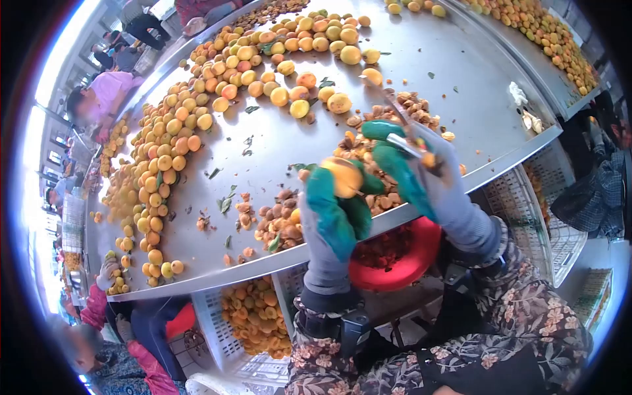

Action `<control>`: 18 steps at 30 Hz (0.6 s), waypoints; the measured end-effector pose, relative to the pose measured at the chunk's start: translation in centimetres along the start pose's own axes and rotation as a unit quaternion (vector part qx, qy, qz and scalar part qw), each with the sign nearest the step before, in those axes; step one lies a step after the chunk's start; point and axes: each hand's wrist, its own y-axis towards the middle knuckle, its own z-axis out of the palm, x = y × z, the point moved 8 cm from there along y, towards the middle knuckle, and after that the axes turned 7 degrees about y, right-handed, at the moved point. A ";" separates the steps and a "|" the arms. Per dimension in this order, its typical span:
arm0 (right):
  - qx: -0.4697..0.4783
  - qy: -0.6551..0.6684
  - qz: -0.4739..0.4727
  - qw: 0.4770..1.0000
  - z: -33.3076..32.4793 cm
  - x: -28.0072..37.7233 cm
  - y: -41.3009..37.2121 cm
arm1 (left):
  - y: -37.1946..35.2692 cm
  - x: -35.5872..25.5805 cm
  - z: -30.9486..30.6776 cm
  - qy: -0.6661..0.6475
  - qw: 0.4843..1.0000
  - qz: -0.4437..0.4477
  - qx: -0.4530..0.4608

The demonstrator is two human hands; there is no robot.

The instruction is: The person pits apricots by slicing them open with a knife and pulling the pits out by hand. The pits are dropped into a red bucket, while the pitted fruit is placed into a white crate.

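Observation:
My left hand (pixel 336 214), in a grey glove with green coating, is closed around a yellow-orange apricot (pixel 343 176) just above the table's front edge. My right hand (pixel 411 171), gloved the same way, grips a thin metal tool, apparently a knife (pixel 403 144); its far part is blurred by motion. The two hands are close together, the tool apart from the apricot. Beneath and behind them lie brown pits and scraps (pixel 280 220) on the metal table (pixel 263 148). Below the edge, between my forearms, sits a red basin (pixel 375 279) holding dark reddish-brown bits.
Whole apricots (pixel 174 131) lie in a long curved heap across the table. A white crate (pixel 209 329) of apricot halves stands below the edge at left; more crates (pixel 520 214) stand at right. Co-workers sit along the left side, one pink-sleeved person (pixel 141 362) nearby.

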 end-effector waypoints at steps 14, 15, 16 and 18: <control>-0.017 -0.214 -0.104 0.971 1.5 -0.1 -0.2 | -1.4 -0.5 1.3 0.208 0.922 0.287 -0.156; -0.004 -0.223 -0.072 0.972 1.8 -0.6 -0.2 | -1.4 -0.4 0.9 0.209 0.922 0.286 -0.157; -0.028 -0.222 -0.061 0.973 1.8 -0.6 -0.3 | -1.3 -0.6 1.2 0.298 0.894 0.300 -0.145; -0.021 -0.230 -0.104 0.967 1.9 -0.3 -0.2 | -1.1 -1.0 1.5 0.384 0.859 0.311 -0.132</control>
